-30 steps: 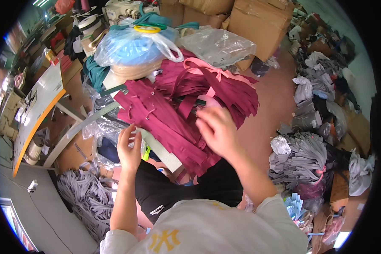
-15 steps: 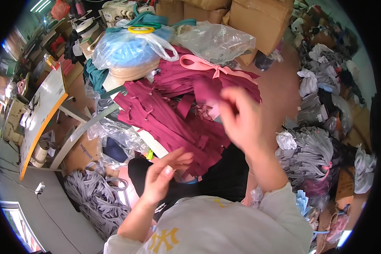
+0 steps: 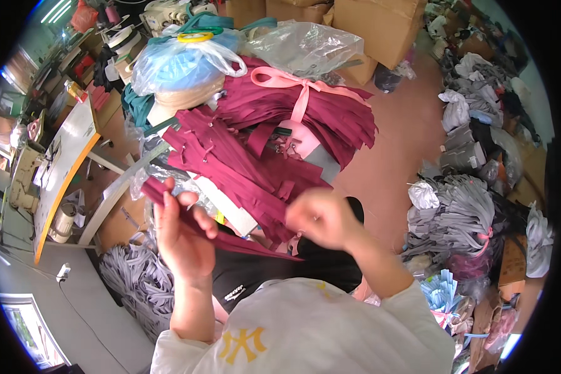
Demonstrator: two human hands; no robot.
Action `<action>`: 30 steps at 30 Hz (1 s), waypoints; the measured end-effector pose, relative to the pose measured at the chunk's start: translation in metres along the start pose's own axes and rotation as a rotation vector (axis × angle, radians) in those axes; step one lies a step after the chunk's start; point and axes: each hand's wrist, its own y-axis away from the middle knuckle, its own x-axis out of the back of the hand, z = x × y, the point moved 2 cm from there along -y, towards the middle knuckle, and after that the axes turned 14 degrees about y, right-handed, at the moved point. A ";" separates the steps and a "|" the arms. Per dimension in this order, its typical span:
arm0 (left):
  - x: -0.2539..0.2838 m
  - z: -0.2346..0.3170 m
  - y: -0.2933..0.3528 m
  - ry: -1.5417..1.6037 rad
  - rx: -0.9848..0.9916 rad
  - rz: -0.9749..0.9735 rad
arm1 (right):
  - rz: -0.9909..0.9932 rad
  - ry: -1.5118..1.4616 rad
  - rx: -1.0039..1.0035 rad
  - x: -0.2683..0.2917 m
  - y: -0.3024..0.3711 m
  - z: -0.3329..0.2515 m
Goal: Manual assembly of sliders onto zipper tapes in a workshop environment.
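My left hand (image 3: 184,234) is closed on a maroon fabric strip (image 3: 249,245). One end of the strip sticks up past the fingertips, and the rest slants down to the right across my lap. At its right sits my right hand (image 3: 321,218), fingers curled together and smeared by motion; what is in them, if anything, I cannot make out. Beyond both hands lies a loose pile of maroon strips (image 3: 230,165). Small metal pieces (image 3: 285,147) rest beside it. Farther back, a maroon bundle (image 3: 349,118) is tied with a pink band (image 3: 302,100).
Behind the pile stand a plastic-wrapped blue bundle (image 3: 190,62) and a yellow tape roll (image 3: 195,37). Cardboard boxes (image 3: 377,31) are stacked at the back. Grey strip bundles (image 3: 452,218) lie at right, more grey strips (image 3: 137,277) at lower left. A sewing table (image 3: 68,156) stands left.
My left hand has moved left and up and now holds a maroon strip. My right hand has come down and toward me from above the pile.
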 end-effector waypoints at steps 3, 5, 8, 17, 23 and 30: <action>0.002 0.018 0.027 -0.069 -0.005 -0.045 | 0.229 0.427 -0.147 0.009 -0.052 0.047; 0.003 0.022 0.044 -0.176 0.023 -0.002 | 0.140 0.513 -0.175 0.005 -0.072 0.072; 0.015 0.018 0.056 -0.252 0.057 0.085 | 0.017 0.691 -0.176 0.004 -0.086 0.103; 0.030 0.012 0.062 -0.182 0.169 0.196 | 0.394 -0.166 -0.162 0.025 -0.095 0.103; 0.024 -0.007 0.054 -0.126 0.222 0.082 | 0.179 -0.624 -0.318 0.024 -0.073 0.011; -0.005 -0.031 0.045 -0.296 0.233 -0.125 | 0.028 -0.762 -0.277 0.001 -0.037 -0.040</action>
